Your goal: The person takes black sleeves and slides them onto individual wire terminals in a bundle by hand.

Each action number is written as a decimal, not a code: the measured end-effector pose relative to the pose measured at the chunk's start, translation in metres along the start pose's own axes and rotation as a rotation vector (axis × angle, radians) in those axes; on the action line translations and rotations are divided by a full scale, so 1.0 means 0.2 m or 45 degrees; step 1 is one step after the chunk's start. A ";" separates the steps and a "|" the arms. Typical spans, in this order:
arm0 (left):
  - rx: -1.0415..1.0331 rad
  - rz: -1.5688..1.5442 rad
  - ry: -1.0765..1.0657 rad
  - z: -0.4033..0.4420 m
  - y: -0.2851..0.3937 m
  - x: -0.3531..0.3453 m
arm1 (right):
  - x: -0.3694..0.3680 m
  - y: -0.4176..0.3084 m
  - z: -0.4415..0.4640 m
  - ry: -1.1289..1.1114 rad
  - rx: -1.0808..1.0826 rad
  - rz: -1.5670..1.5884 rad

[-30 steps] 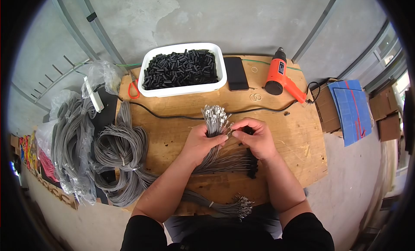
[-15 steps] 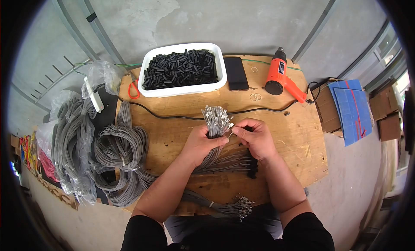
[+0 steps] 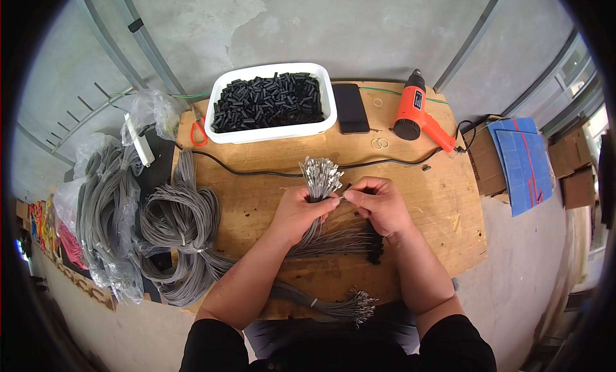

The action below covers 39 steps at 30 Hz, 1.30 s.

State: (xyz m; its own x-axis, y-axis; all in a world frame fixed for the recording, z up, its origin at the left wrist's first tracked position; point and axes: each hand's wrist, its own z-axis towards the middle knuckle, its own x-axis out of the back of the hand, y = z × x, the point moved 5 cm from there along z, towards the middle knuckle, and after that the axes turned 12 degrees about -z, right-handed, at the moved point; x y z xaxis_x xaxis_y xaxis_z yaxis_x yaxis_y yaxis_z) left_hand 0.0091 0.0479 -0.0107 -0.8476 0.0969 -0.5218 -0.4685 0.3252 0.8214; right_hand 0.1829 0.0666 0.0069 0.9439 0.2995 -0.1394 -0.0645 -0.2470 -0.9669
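My left hand [image 3: 301, 211] is wrapped round an upright bundle of grey wires [image 3: 316, 187], whose silvery metal ends [image 3: 321, 172] fan out above the fingers. Just right of it, my right hand [image 3: 380, 206] is closed in a pinch near the left thumb. A small dark piece, like one of the short black tubes, shows at its fingertips; the fingers partly hide it. Beneath both hands lies a spread of grey wires [image 3: 333, 242] with black-covered ends [image 3: 375, 247]. Nearer my body rests another tied wire bundle [image 3: 308, 301] with bare metal ends.
A white tub [image 3: 274, 137] holds many short black tubes [image 3: 266, 102]. Beside it are a black phone [image 3: 351, 109], an orange heat gun [image 3: 410, 112] and red-handled scissors [image 3: 199, 132]. A black cable [image 3: 256, 173] crosses the wooden table [image 3: 443, 211]. Coiled grey wires [image 3: 179, 218] lie left.
The small dark piece now shows at my right fingertips, where a pale wire end showed before. Both hands stay almost in place, and the bundle remains in my left hand.
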 end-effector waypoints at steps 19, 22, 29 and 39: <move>-0.044 -0.061 0.059 0.02 -0.02 0.05 | 0.18 0.06 0.10 0.056 -0.058 1.014; -0.053 -0.059 0.055 0.01 -0.01 0.04 | 0.20 0.07 0.11 0.173 -0.111 1.045; -0.049 -0.082 0.056 0.02 -0.01 0.04 | 0.18 0.07 0.10 0.189 -0.085 0.856; -0.072 -0.110 0.053 0.01 0.00 0.04 | 0.04 0.03 0.05 0.016 -0.095 0.482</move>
State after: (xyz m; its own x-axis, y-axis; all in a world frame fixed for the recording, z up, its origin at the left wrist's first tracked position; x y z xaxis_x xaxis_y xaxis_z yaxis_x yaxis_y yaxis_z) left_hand 0.0029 0.0506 -0.0150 -0.8127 0.0314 -0.5819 -0.5523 0.2772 0.7862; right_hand 0.1869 0.0759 -0.0024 0.8619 0.1629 -0.4802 -0.3856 -0.4044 -0.8293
